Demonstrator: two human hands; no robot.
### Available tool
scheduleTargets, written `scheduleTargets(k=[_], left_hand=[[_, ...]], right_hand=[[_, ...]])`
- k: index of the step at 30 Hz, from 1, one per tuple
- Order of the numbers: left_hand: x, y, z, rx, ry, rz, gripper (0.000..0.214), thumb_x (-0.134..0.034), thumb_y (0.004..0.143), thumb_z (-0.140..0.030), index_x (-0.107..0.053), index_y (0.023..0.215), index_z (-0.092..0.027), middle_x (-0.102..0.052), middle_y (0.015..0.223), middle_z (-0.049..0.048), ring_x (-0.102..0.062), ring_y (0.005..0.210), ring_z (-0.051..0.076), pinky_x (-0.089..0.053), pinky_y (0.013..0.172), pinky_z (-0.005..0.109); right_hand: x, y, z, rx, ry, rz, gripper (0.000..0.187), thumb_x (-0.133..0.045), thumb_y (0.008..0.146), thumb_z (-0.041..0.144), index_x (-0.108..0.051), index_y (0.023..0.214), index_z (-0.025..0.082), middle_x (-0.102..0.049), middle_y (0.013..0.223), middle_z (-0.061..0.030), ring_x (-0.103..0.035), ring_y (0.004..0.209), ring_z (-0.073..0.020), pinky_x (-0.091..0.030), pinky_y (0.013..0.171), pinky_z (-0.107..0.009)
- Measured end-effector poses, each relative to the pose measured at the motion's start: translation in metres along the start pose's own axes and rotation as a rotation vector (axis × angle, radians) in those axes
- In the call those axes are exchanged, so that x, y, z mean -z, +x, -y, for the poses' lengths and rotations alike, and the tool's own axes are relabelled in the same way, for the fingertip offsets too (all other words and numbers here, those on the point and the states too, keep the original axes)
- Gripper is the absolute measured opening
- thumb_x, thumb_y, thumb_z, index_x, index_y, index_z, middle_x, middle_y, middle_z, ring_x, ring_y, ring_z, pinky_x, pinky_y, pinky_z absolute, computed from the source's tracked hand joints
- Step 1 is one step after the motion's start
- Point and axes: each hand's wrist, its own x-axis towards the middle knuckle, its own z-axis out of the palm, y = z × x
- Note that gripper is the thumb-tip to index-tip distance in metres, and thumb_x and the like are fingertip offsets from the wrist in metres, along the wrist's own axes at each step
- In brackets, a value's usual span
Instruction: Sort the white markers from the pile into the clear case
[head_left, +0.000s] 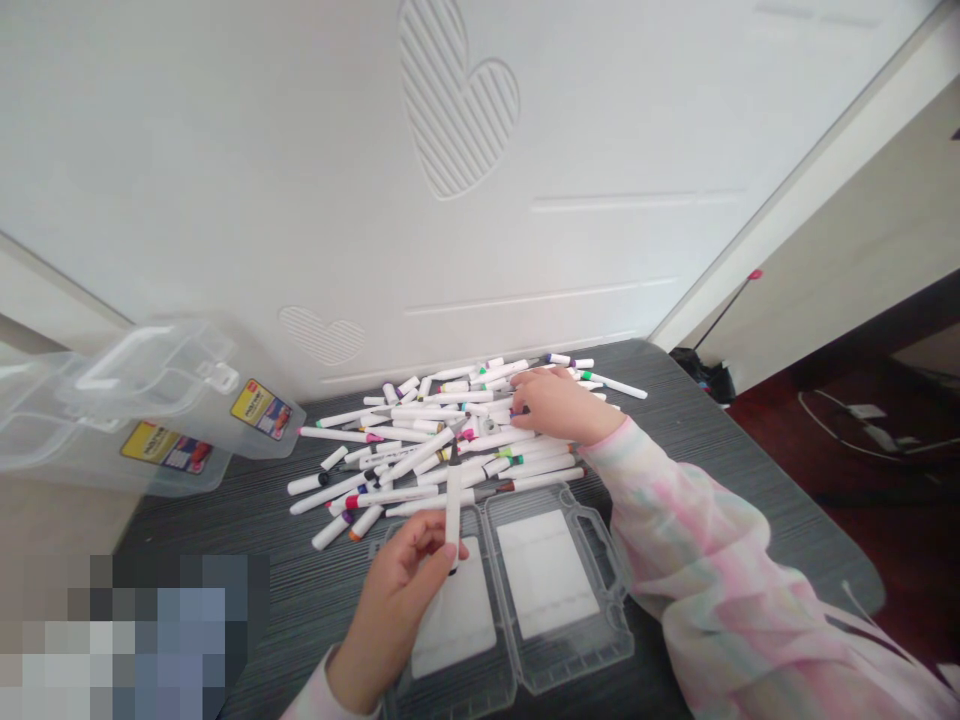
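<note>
My left hand [409, 580] is closed around a white marker [453, 505], which points away from me with its dark tip bare. Below the marker lies the left half of an opened clear plastic case [517, 675]. My right hand [562, 405] reaches palm down over a wide pile of white markers [420, 460], at the pile's right side. Its fingers are bent and apart, with the tips among the markers and partly hidden. Loose white caps [334, 458] are scattered with the markers, some showing purple, green, pink or black ends.
Two clear plastic boxes [169, 450] with yellow labels stand at the left. Behind the dark table [750, 520] rises a white panel [300, 200] with heart reliefs. Past the table's right edge, a thin stick with a pink end [754, 274] leans near a dark bag [705, 375].
</note>
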Motion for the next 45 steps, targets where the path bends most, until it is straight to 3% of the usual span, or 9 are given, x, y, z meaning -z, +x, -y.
scheduleTargets(k=[6,12,24,45], left_hand=[[-0.0007,0.0009,0.0021,-0.002,0.010,-0.009,0.016,-0.050,0.073,-0.027,-0.057,0.083,-0.016,-0.062,0.072,0.0026,-0.054,0.071,0.016,-0.040,0.067,0.025],[-0.0014,0.0010,-0.0010,0.007,0.001,-0.016,0.017,-0.051,0.072,-0.027,-0.059,0.081,-0.015,-0.062,0.071,0.0030,-0.055,0.070,0.016,-0.040,0.066,0.026],[-0.0003,-0.0002,0.0007,-0.005,0.008,-0.018,0.016,-0.051,0.073,-0.026,-0.059,0.082,-0.016,-0.062,0.071,0.0032,-0.055,0.070,0.016,-0.040,0.066,0.026],[-0.0013,-0.0002,-0.0018,0.006,0.003,-0.026,0.017,-0.052,0.072,-0.028,-0.059,0.081,-0.016,-0.062,0.070,0.0028,-0.055,0.070,0.017,-0.040,0.066,0.026]], right_hand=[[0.0018,-0.0004,0.0019,0.002,0.019,-0.032,0.022,-0.046,0.075,0.024,-0.067,0.078,0.019,-0.056,0.111,-0.0054,-0.047,0.103,-0.0206,-0.026,0.092,-0.037],[0.0015,0.0004,-0.0007,-0.012,0.026,-0.006,0.021,-0.053,0.071,0.034,-0.068,0.075,0.020,-0.056,0.111,-0.0069,-0.048,0.102,-0.0244,-0.025,0.092,-0.042],[-0.0010,0.0006,-0.0019,-0.042,0.017,0.043,0.020,-0.053,0.072,0.034,-0.070,0.076,0.023,-0.053,0.117,-0.0071,-0.039,0.112,-0.0284,-0.017,0.096,-0.052],[-0.0032,0.0019,-0.0076,0.002,0.078,0.092,0.019,-0.052,0.072,0.031,-0.069,0.079,0.025,-0.045,0.126,-0.0049,-0.032,0.120,-0.0280,-0.013,0.098,-0.052]])
